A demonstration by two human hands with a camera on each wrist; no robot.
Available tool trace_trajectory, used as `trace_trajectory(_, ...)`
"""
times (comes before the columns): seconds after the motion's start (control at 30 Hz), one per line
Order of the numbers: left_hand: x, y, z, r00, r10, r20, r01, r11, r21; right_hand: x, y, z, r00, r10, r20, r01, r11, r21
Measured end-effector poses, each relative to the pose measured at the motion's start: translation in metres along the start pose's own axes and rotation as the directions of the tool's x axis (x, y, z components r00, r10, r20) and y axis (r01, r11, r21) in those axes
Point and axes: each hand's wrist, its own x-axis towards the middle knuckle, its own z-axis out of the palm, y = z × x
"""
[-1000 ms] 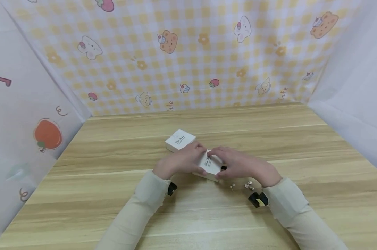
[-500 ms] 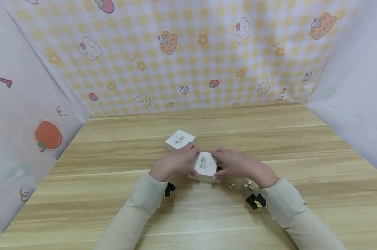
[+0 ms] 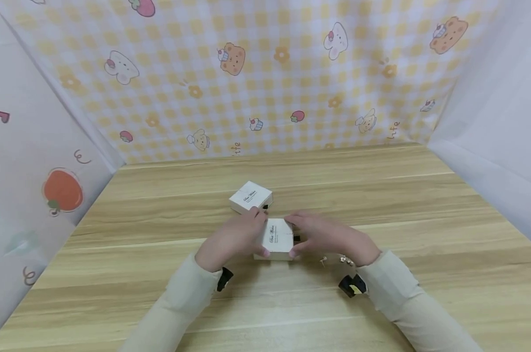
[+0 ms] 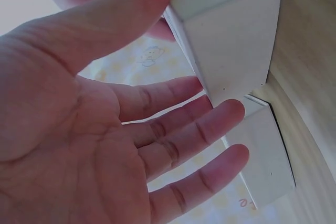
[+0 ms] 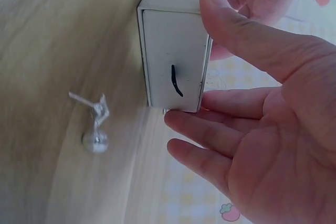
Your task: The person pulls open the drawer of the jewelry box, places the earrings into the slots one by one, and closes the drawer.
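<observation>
A white box with dark lettering (image 3: 277,235) lies on the wooden table between both hands. My left hand (image 3: 235,239) pinches its left side, thumb at the near edge and fingers at the far one. My right hand (image 3: 329,236) grips the right side the same way. In the right wrist view, the side of the box (image 5: 170,51) shows a short black tab (image 5: 176,81). Behind and left stands a second white box (image 3: 250,196), close to the left fingertips. The left wrist view shows both the held box (image 4: 231,35) and the second box (image 4: 265,156).
Small shiny earring-like pieces (image 3: 346,260) lie on the table partly behind the right wrist, with a single one (image 3: 323,260) nearer the box. A checked cloth with cartoon prints (image 3: 265,73) hangs at the table's back edge; white cloth hangs at both sides.
Both hands have moved left with the box, which has turned so that its edges lie squarer to me. The second box is more exposed, its black tab now visible.
</observation>
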Motion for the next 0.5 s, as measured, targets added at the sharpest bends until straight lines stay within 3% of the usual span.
trace_trajectory(0.5,-0.027,-0.008,0.006,0.999,-0.026,-0.041,0.026,1.0,0.009,0.002,-0.011,0.011,0.997,-0.083,0.008,0.083,0.996,0.016)
